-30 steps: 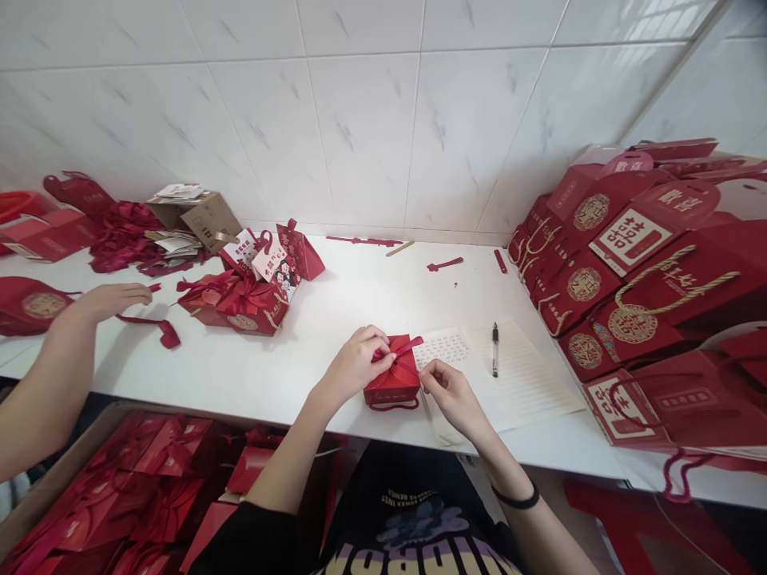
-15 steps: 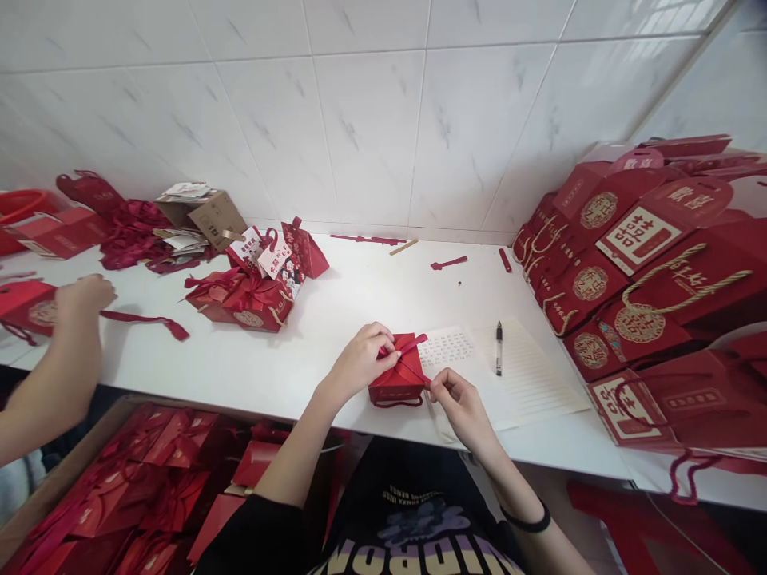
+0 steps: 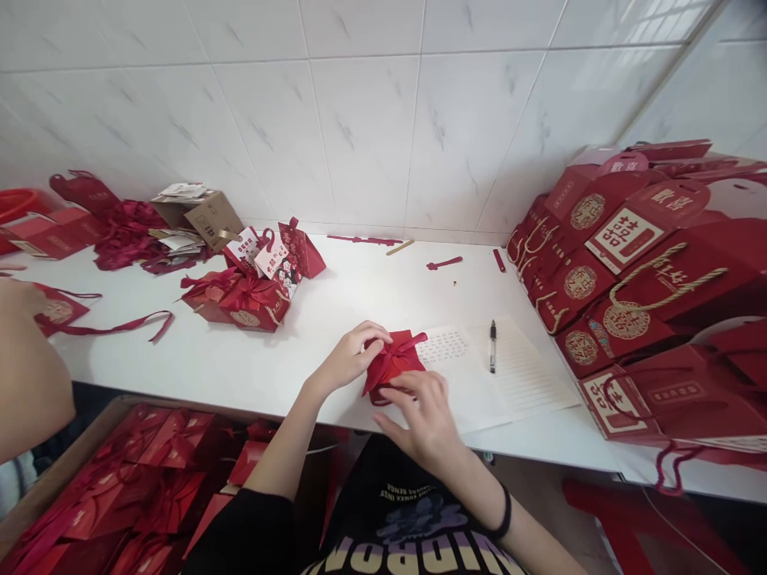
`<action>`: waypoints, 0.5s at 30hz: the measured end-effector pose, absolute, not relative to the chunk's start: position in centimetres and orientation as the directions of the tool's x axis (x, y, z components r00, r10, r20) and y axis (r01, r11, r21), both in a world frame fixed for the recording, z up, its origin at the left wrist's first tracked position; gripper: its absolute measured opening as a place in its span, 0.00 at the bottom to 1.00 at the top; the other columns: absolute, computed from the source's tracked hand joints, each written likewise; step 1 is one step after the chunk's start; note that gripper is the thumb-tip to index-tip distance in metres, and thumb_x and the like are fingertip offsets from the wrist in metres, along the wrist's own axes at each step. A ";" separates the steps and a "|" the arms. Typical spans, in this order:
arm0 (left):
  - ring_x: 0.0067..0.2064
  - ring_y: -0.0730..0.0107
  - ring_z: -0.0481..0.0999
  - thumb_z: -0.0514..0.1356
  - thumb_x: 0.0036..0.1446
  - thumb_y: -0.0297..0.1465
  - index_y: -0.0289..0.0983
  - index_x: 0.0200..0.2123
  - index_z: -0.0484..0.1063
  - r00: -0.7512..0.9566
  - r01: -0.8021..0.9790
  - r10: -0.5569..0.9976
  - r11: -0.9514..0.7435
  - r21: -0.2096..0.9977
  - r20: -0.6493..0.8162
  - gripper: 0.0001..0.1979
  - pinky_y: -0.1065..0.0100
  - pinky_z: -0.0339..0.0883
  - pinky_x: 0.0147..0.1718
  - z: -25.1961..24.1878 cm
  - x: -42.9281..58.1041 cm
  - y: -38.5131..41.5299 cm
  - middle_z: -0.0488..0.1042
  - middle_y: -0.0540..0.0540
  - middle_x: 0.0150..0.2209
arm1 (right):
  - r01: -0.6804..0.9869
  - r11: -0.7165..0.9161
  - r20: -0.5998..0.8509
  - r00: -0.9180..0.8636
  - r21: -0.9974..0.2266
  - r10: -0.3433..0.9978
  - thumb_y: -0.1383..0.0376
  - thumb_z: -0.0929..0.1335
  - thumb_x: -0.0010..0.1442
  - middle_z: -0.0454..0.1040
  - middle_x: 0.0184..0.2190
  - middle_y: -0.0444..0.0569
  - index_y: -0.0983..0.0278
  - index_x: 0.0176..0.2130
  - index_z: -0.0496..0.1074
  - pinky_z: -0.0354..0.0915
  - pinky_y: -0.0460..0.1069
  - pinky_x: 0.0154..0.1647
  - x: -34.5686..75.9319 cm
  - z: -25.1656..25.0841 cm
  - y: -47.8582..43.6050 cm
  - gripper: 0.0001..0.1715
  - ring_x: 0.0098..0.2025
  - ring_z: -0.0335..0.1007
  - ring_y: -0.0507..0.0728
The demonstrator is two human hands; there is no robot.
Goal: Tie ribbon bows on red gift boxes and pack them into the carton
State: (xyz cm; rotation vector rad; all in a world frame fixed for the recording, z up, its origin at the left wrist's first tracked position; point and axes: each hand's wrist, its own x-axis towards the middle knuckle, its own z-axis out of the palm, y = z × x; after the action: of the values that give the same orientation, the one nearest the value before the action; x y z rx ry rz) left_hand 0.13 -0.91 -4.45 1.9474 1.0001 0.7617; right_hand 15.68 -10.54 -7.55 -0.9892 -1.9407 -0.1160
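A small red gift box stands at the front of the white table, and a dark red ribbon is tied in a bow across its top. At the box's left side my left hand has thumb and fingers closed on the ribbon near the knot. My right hand hovers over the box's near right side with its fingers apart and nothing held. It hides part of the box's front. Partly under the box and to its right lie written sheets of paper, with a black pen on them.
Red gift boxes are stacked high at right. A decorated box with a bow stands left of centre. Ribbon scraps lie by the wall. Below the table edge, a carton holds several red boxes. Another person's arm reaches in at left.
My right hand has let go of the ribbon end and moved left over the box, fingers spreading. The bow looks fuller. The other person's arm has moved nearer the left edge.
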 end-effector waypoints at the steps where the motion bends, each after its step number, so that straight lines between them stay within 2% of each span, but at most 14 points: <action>1: 0.48 0.67 0.71 0.51 0.59 0.30 0.38 0.36 0.73 0.513 0.374 0.845 -0.376 0.848 0.148 0.11 0.64 0.64 0.50 -4.5 0.0 -0.8 0.71 0.46 0.43 | 0.677 0.685 0.741 -0.310 -0.268 0.596 0.67 0.66 0.63 0.69 0.42 0.56 0.66 0.46 0.67 0.58 0.58 0.48 14.9 -7.6 -10.3 0.11 0.48 0.64 0.62; 3: 0.47 0.67 0.71 0.55 0.57 0.30 0.38 0.35 0.74 0.523 0.391 0.838 -0.399 0.829 0.156 0.08 0.64 0.64 0.50 -4.5 0.0 -0.7 0.72 0.46 0.43 | 0.703 0.669 0.709 -0.343 -0.242 0.617 0.69 0.63 0.64 0.70 0.44 0.57 0.68 0.48 0.67 0.56 0.59 0.50 13.8 -8.1 -9.8 0.11 0.50 0.64 0.62; 6: 0.45 0.67 0.72 0.59 0.53 0.31 0.38 0.33 0.74 0.521 0.429 0.840 -0.415 0.803 0.155 0.04 0.63 0.65 0.50 -4.6 0.3 -0.6 0.71 0.47 0.42 | 0.699 0.659 0.753 -0.267 -0.278 0.601 0.73 0.61 0.65 0.73 0.40 0.53 0.66 0.43 0.69 0.56 0.57 0.49 13.0 -8.8 -8.9 0.10 0.45 0.67 0.59; 9: 0.44 0.67 0.72 0.59 0.53 0.31 0.38 0.29 0.73 0.505 0.466 0.847 -0.427 0.775 0.163 0.04 0.62 0.66 0.49 -4.7 0.8 -0.7 0.71 0.47 0.40 | 0.633 0.703 0.803 -0.209 -0.324 0.558 0.74 0.62 0.65 0.74 0.35 0.49 0.64 0.40 0.70 0.58 0.55 0.46 13.1 -9.1 -8.5 0.09 0.41 0.68 0.56; 15: 0.44 0.67 0.72 0.60 0.52 0.28 0.37 0.24 0.72 0.477 0.459 0.848 -0.465 0.757 0.232 0.05 0.62 0.67 0.47 -5.8 1.4 -1.0 0.71 0.46 0.41 | 0.561 0.752 0.828 -0.192 -0.348 0.527 0.75 0.64 0.64 0.74 0.32 0.48 0.63 0.43 0.71 0.62 0.54 0.39 13.4 -9.2 -8.7 0.11 0.35 0.69 0.55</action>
State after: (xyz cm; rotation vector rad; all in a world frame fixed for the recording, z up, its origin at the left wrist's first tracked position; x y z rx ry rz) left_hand 1.43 -0.97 -5.80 2.1039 1.0770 0.8089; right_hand 13.45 -8.73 -9.21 -0.8409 -1.8437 -0.0382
